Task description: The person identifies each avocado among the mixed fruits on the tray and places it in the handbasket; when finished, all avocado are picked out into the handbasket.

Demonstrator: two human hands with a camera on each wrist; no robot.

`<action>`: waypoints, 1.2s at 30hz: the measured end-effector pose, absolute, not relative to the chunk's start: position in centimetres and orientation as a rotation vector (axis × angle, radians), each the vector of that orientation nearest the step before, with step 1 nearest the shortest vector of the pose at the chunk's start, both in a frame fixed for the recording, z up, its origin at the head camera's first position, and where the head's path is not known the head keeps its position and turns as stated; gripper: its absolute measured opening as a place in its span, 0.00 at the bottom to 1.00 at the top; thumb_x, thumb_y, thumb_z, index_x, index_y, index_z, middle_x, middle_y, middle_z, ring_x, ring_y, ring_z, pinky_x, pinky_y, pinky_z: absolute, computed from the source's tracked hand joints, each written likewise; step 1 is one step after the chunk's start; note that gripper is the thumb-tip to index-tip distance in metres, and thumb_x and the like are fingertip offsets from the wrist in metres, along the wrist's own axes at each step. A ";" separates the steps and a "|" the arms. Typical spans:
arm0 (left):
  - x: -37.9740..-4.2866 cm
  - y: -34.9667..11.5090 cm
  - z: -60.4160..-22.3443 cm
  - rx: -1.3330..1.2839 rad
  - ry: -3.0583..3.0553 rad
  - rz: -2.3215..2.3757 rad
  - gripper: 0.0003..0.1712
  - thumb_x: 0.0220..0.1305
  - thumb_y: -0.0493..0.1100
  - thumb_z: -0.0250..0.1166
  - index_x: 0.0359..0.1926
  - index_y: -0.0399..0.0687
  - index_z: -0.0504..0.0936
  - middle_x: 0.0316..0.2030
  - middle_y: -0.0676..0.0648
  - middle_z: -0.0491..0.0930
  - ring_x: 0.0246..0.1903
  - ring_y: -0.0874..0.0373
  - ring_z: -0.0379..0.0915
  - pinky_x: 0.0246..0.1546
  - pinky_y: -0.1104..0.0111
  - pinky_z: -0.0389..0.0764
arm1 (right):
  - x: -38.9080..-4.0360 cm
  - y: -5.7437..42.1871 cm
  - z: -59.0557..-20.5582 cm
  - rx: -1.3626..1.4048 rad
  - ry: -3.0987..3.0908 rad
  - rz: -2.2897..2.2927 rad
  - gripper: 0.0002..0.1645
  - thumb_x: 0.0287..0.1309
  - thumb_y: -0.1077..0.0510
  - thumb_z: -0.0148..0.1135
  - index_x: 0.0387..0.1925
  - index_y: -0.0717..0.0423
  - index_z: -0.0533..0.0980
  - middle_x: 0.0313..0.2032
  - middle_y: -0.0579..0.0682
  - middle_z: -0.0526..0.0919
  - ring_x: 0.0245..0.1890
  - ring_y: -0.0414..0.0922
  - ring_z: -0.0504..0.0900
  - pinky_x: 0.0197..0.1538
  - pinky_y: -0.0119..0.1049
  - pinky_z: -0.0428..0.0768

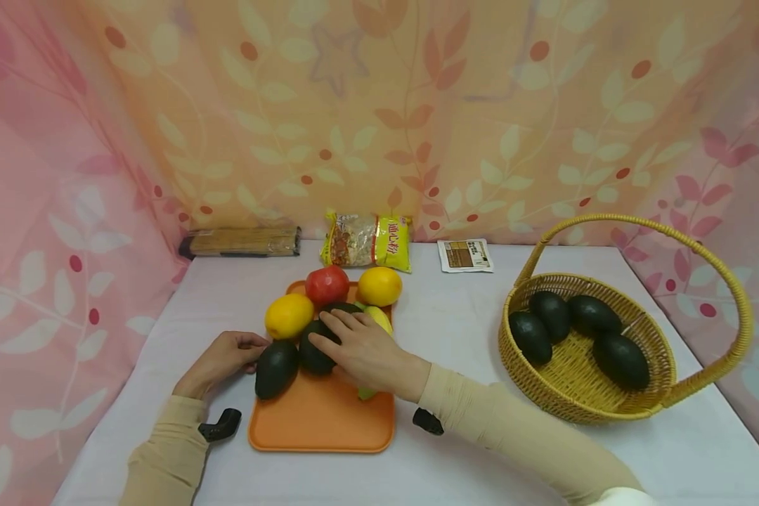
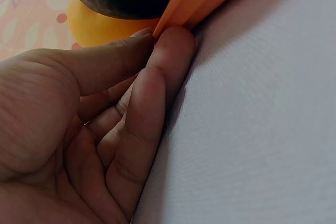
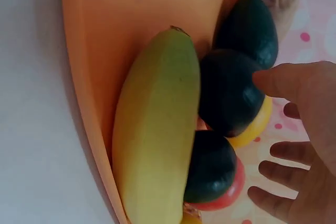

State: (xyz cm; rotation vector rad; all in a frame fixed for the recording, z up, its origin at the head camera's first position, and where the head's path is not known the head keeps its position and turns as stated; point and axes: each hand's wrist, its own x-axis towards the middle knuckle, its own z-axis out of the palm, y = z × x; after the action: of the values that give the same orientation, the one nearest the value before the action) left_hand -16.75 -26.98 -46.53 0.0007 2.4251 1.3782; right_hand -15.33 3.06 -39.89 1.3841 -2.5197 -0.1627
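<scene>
An orange tray [image 1: 322, 425] holds fruit in its far part. In the left wrist view, my left hand [image 1: 224, 358] pinches the tray's left rim between thumb and forefinger. A dark avocado [image 1: 277, 370] lies just inside that rim. My right hand [image 1: 367, 351] is over the tray, fingers spread, its thumb at a second avocado [image 3: 228, 93] in the right wrist view. A third avocado [image 3: 211, 166] sits beyond it. Along the tray's right side lies a yellow-green banana [image 3: 157, 129], mostly hidden by my hand in the head view. Two lemons [image 1: 289, 315] flank a red round fruit [image 1: 327, 285].
On the right stands a yellow wicker basket [image 1: 528, 383] with a tall handle and several avocados [image 1: 621, 360] inside. Along the back lie a bundle of thin sticks [image 1: 243, 242], a yellow macaroni bag [image 1: 367, 242] and a small sachet [image 1: 465, 256]. Floral curtains enclose the table.
</scene>
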 end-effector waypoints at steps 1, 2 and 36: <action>-16.8 -27.0 -46.6 0.004 2.427 1.375 0.18 0.66 0.42 0.62 0.50 0.31 0.82 0.31 0.52 0.83 0.26 0.63 0.73 0.30 0.73 0.78 | -15.4 2.9 -40.1 1.388 -2.535 -0.175 0.38 0.59 0.40 0.64 0.68 0.41 0.65 0.69 0.53 0.67 0.67 0.52 0.70 0.63 0.47 0.75; -16.8 -26.9 -46.6 0.004 2.430 1.372 0.18 0.66 0.42 0.62 0.50 0.32 0.82 0.31 0.52 0.83 0.26 0.63 0.73 0.30 0.73 0.78 | -15.4 2.8 -40.3 1.392 -2.549 -0.188 0.38 0.59 0.40 0.64 0.69 0.41 0.65 0.70 0.54 0.66 0.68 0.52 0.69 0.64 0.47 0.75; -16.9 -27.1 -47.0 -0.013 2.429 1.352 0.18 0.67 0.41 0.61 0.51 0.31 0.81 0.35 0.49 0.84 0.28 0.63 0.74 0.31 0.73 0.79 | -14.0 2.6 -40.7 1.628 -2.663 -0.087 0.25 0.62 0.48 0.64 0.60 0.40 0.71 0.59 0.51 0.72 0.56 0.48 0.76 0.57 0.38 0.81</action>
State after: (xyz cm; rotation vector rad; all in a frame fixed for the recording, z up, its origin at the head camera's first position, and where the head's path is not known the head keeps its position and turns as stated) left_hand -16.86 -27.05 -46.97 -0.0133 2.4286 1.3524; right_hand -14.02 2.57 -40.71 1.6278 -2.6627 -0.0867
